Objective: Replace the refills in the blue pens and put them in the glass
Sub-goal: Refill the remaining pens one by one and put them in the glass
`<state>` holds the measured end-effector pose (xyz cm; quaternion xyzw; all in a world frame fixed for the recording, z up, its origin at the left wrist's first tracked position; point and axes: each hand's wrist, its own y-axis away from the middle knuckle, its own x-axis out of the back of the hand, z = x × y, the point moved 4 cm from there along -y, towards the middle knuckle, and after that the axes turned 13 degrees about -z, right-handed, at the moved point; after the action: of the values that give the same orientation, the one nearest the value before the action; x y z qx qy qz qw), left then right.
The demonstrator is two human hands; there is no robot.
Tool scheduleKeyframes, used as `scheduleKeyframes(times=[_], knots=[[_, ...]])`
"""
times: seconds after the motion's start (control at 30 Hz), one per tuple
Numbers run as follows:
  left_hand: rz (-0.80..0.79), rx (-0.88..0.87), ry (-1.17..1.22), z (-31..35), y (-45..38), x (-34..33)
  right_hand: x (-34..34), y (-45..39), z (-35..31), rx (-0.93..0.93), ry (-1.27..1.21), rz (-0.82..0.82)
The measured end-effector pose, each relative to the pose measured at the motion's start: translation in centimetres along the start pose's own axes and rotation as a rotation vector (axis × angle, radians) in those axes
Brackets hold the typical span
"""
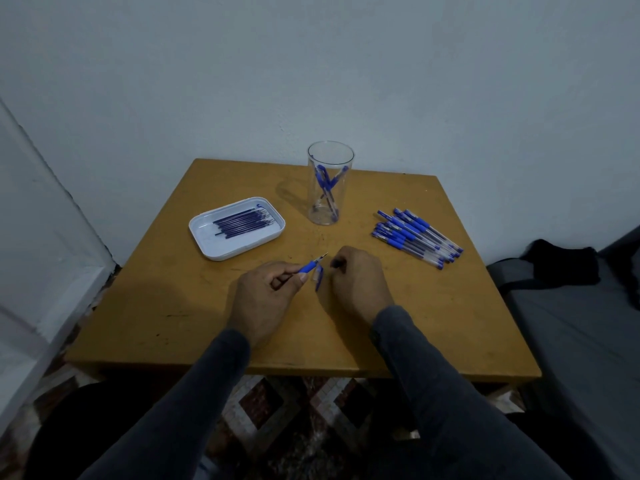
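Near the tabletop's [173, 306] front edge, the left hand [263, 299] pinches a blue pen [309, 267], tip outward, between thumb and fingers. The right hand [360, 282] has curled fingers beside a cap-like piece [318, 277]; whether they grip it I cannot tell. That loose piece could drop and roll. Farther back lie the refill tray [211, 251] left, the pen pile [415, 237] right and the glass [329, 216] near the far edge, its path unobstructed.

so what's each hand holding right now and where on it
The left hand pinches a pen by its blue grip section, tip pointing away. The right hand has its fingers curled beside a cap; whether it holds the cap cannot be told.
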<state>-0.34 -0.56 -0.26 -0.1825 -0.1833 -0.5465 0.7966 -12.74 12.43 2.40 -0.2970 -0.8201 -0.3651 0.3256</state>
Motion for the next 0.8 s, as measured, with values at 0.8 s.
scheduleKeyframes(times=[0.8], knots=[[0.001,-0.072,-0.002,0.1,0.0,-0.1,0.5,2.2,0.4,0.294,-0.682,-0.034]])
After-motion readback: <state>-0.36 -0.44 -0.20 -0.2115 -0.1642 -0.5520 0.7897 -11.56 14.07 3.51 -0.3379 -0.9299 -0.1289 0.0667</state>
